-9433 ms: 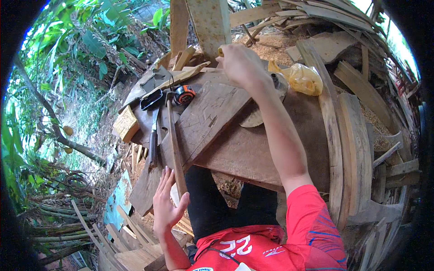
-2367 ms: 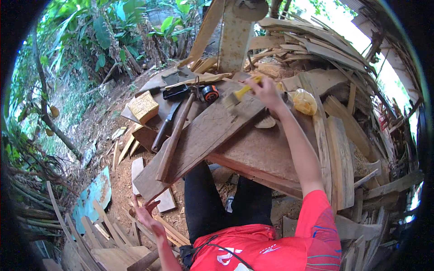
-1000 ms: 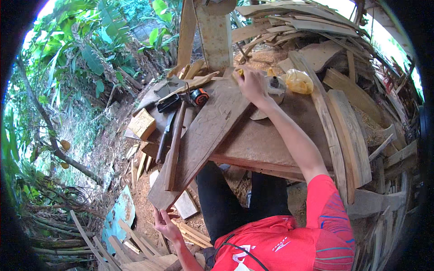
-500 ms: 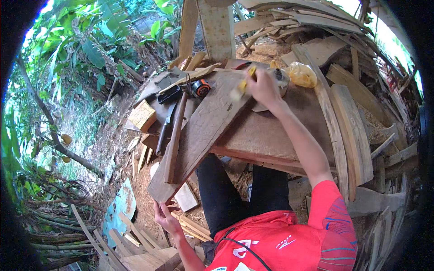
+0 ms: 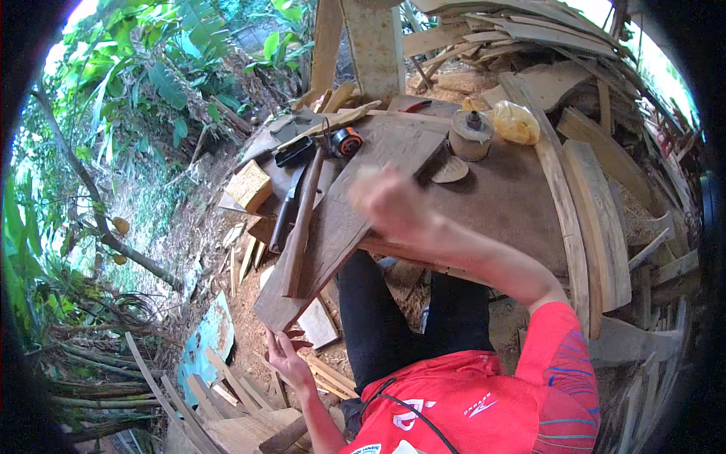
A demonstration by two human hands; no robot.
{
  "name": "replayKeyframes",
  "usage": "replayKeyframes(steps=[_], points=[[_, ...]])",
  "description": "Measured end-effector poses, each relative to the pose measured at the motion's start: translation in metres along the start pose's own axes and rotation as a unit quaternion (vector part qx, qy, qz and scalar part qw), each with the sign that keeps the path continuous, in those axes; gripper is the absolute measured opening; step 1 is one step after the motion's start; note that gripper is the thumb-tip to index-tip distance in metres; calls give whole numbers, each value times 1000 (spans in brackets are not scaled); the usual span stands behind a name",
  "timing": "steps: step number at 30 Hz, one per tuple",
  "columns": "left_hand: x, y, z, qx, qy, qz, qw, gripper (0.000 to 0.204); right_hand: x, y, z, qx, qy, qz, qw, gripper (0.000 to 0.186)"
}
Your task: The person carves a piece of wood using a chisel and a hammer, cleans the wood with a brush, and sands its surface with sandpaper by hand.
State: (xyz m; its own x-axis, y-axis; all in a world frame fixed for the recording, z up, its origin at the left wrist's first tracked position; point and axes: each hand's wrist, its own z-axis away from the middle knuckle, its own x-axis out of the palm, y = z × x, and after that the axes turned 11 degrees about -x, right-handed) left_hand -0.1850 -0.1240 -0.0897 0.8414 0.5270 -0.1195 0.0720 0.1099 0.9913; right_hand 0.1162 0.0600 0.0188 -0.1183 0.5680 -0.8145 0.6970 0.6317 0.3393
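Note:
A long brown wooden board (image 5: 340, 219) lies slantwise over the worktable, its near end jutting past the edge. My left hand (image 5: 289, 365) is at that end, fingers curled against its lower corner and holding it. Above the middle of the board, my right hand (image 5: 389, 200) is closed in a fist and smeared by motion. The yellow-handled brush seen in it earlier is almost wholly hidden; only a pale blur shows beside the fist. A wooden-handled tool (image 5: 306, 227) rests lengthwise on the board's left side.
A machete-like blade with a dark handle (image 5: 286, 216), an orange-and-black tape measure (image 5: 346, 141) and a wood block (image 5: 249, 187) sit left of the board. Beyond it stand a round can (image 5: 470, 136) and a yellow plastic bag (image 5: 516, 122). Planks (image 5: 594, 219) line the right side.
My right hand has swept down along the board toward me, from its far end to its middle. The left hand remains at the near corner. The view has shifted slightly.

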Motion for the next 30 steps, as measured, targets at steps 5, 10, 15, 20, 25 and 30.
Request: replayKeyframes(steps=[5, 10, 15, 20, 25, 30], points=[[-5, 7, 14, -51, -15, 69, 996, 58, -49, -93, -4, -128, 127, -360, 915, 8], [-23, -22, 13, -69, 16, 66, 995, 68, -41, -50, -3, 38, 202, -295, 933, 9], [-28, -38, 14, -94, -1, 91, 991, 73, -38, -91, 12, -21, 140, -376, 916, 14], [-24, -41, 32, -89, 34, 123, 988, 76, -42, -39, 20, 203, 151, -205, 946, 18], [-22, -54, 45, -120, -2, 113, 986, 74, -54, -73, 44, 78, 120, -377, 915, 17], [-18, -63, 58, -135, -34, 101, 985, 70, -75, -33, 91, 268, 125, -207, 933, 18]])
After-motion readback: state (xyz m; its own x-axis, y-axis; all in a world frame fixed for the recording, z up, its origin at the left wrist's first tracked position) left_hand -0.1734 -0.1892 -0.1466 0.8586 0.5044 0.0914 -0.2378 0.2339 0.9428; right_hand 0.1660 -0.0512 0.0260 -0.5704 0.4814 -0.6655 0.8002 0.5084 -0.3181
